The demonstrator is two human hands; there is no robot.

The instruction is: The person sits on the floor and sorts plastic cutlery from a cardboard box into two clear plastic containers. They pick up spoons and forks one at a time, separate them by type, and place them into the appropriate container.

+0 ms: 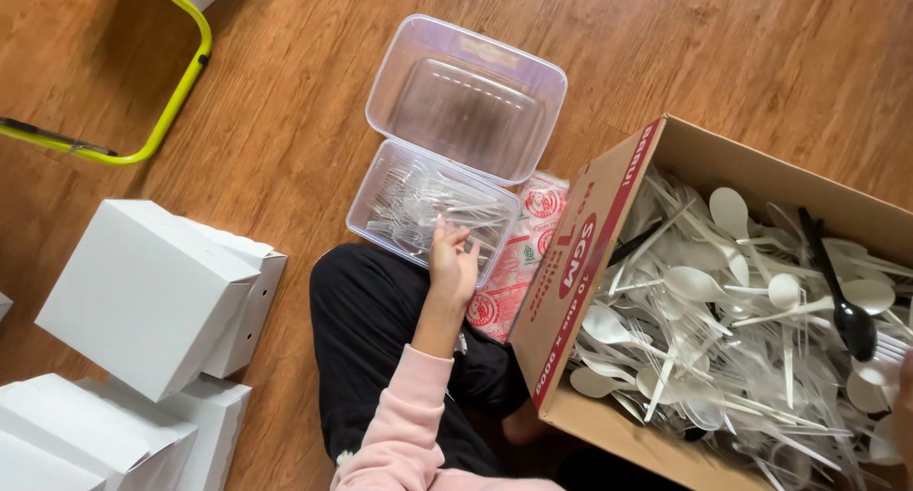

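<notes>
My left hand (452, 263), in a pink sleeve, reaches into a clear plastic tub (366, 227) on the wooden floor. Its bent fingers touch the clear plastic forks (418, 201) piled inside; whether they grip any I cannot tell. The tub's hinged clear lid (466, 96) lies open behind it. To the right stands an open cardboard box (580, 253) full of white plastic spoons (694, 284) and forks, with a black spoon (851, 325) among them. Only a sliver of my right hand (903, 391) shows at the right edge over this box.
Red and white printed packets (518, 263) lie between tub and box. Several white cardboard boxes (143, 296) are stacked at the left. A yellow-green metal frame (181, 92) stands at the top left. My black trouser leg (371, 329) lies below the tub.
</notes>
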